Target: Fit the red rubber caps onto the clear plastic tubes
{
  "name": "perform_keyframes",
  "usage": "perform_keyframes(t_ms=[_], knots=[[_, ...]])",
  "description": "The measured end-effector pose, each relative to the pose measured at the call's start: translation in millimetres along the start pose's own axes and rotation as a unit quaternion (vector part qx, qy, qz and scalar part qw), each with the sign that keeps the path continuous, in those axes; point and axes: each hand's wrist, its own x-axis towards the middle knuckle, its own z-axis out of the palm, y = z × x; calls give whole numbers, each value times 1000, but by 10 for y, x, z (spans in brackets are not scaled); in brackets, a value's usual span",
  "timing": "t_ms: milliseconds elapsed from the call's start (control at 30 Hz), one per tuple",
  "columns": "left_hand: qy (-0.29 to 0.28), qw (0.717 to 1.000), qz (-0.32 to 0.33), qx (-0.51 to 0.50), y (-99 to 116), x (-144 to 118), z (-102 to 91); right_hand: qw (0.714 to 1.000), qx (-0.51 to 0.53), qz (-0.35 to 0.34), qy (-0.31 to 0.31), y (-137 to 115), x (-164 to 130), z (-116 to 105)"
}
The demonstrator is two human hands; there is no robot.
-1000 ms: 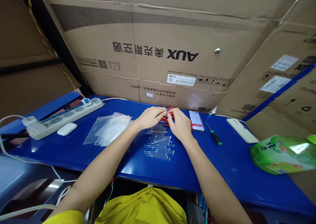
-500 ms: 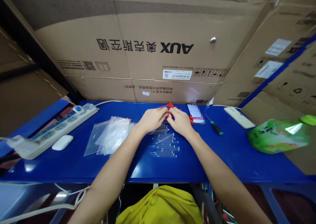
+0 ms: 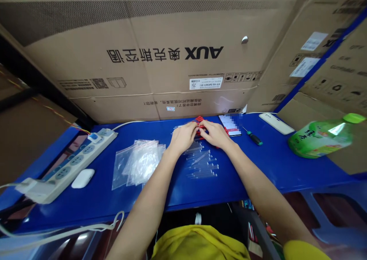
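Yellow short sleeves [image 3: 304,249]; bare forearms

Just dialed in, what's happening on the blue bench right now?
A person has both hands together at the back of the blue table: the left hand and right hand are pinching a bunch of small red parts. Clear tubes lie in a row just in front of them, with clear plastic bags to the left and a screwdriver to the right.

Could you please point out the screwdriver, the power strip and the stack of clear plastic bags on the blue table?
screwdriver [image 3: 255,138]: head view, on its dark green handle.
power strip [image 3: 75,161]: head view, on the middle of its socket row.
clear plastic bags [image 3: 138,162]: head view, on the middle of the stack.
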Motion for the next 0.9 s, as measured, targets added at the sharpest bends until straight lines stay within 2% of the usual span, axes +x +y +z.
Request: perform_keyframes(t_ms=[367,633,900], knots=[[27,998,59,-15,-42,-29,-1,999,-28,-37,-17,-13,0,-114],[-3,999,38,-11,-37,-39,84,996,-69,4,-56,-76,-9,-141],[-23,999,19,17,-17,-30,66,990,-104,30,-91,-166,-8,-163]])
